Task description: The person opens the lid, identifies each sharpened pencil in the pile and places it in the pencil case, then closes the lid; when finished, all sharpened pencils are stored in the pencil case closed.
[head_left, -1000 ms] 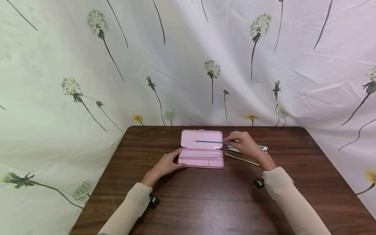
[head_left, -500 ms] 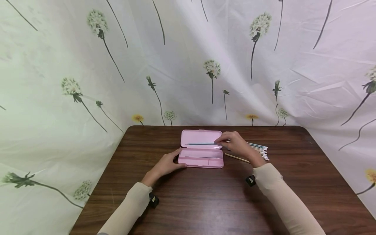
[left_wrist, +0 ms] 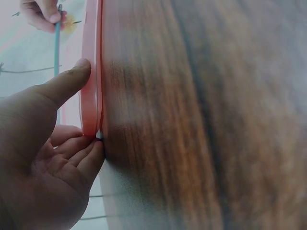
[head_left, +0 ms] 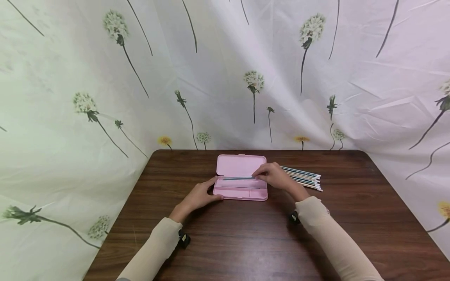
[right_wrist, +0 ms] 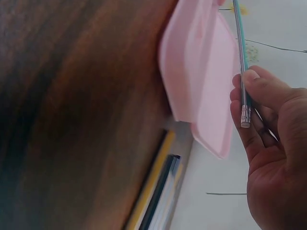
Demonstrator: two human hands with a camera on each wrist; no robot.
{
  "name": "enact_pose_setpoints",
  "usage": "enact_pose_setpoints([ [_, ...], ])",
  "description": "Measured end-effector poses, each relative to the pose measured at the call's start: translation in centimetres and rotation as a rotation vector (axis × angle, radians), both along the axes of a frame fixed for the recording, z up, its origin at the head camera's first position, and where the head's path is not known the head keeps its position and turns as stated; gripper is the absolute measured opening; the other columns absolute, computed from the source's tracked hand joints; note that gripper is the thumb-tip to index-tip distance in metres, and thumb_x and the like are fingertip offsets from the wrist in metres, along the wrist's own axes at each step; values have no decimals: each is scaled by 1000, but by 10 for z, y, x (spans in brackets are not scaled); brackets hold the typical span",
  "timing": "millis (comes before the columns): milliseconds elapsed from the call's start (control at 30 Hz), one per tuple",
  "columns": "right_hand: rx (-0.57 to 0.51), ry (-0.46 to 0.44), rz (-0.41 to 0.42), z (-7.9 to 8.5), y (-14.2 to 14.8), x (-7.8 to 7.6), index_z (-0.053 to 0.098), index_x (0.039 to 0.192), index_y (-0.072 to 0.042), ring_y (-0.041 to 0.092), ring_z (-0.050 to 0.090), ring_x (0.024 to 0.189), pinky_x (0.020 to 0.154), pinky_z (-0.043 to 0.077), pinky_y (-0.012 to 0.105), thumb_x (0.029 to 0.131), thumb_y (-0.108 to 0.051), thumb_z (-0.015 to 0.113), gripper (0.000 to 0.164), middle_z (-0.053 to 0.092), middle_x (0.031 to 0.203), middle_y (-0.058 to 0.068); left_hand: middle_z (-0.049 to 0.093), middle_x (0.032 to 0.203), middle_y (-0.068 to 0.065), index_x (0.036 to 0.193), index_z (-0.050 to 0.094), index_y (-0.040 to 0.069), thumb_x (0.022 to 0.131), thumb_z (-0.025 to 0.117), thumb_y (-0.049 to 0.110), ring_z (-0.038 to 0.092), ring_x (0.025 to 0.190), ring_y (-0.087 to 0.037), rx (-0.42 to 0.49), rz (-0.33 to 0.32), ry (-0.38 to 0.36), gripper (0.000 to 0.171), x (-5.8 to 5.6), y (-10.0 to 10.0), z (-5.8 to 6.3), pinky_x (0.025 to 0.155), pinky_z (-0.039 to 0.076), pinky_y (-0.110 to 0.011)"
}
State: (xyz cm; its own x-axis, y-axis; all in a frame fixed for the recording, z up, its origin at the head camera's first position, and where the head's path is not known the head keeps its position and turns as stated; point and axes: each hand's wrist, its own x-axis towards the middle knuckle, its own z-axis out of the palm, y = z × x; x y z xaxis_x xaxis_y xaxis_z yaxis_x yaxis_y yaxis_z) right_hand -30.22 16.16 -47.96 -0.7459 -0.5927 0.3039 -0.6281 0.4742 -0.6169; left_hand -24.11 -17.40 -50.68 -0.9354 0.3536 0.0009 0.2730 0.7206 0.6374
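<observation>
A pink pencil case lies unfolded on the table, its lid laid back behind the divided base. My left hand grips the base's left end, thumb on the front wall and fingers round the back corner; the left wrist view shows the thumb pressed on the pink wall. My right hand pinches a teal pencil near its eraser end, fingers and thumb round it in the right wrist view. The pencil spans the base's long rear compartment, point leftward. A thin grey strip shows inside the base.
Several pencils, some teal and some natural-coloured, lie in a row right of the case, eraser ends outward; my right hand and forearm hide part of them. The brown wooden table ends at a flowered cloth backdrop.
My right hand has brought the teal pencil left, across the lid, then nearer to me over the base. The left hand keeps its grip on the case.
</observation>
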Motion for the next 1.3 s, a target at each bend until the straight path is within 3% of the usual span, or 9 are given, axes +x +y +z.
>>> enact_pose_setpoints([
  [433, 68, -14, -35, -21, -13, 5, 86, 103, -10, 17, 74, 96, 86, 62, 37, 97, 0, 74, 17, 82, 104, 4, 43, 168, -18, 165, 39, 7, 95, 82, 38, 46, 153, -38, 0, 1, 4, 87, 1, 1, 1, 123, 41, -55],
  [633, 162, 22, -28, -28, -17, 6, 86, 102, -11, 17, 75, 98, 91, 62, 42, 97, -2, 75, 15, 82, 103, 2, 43, 167, -19, 165, 39, 6, 96, 81, 39, 45, 154, -38, 8, 4, -2, 87, 0, 2, 2, 123, 40, -55],
  [833, 232, 59, -9, -31, -20, 5, 85, 101, -11, 16, 73, 96, 90, 62, 41, 97, -2, 76, 14, 80, 101, 2, 43, 167, -18, 165, 39, 5, 96, 82, 40, 45, 153, -38, 2, 8, 2, 88, 0, 1, 1, 123, 41, -55],
  [1300, 228, 37, -8, -29, -20, 5, 85, 102, -12, 16, 72, 97, 92, 61, 41, 97, -2, 75, 15, 80, 103, 2, 45, 167, -17, 164, 40, 7, 95, 82, 41, 46, 153, -37, -10, 20, 4, 88, 1, 2, 1, 123, 41, -54],
])
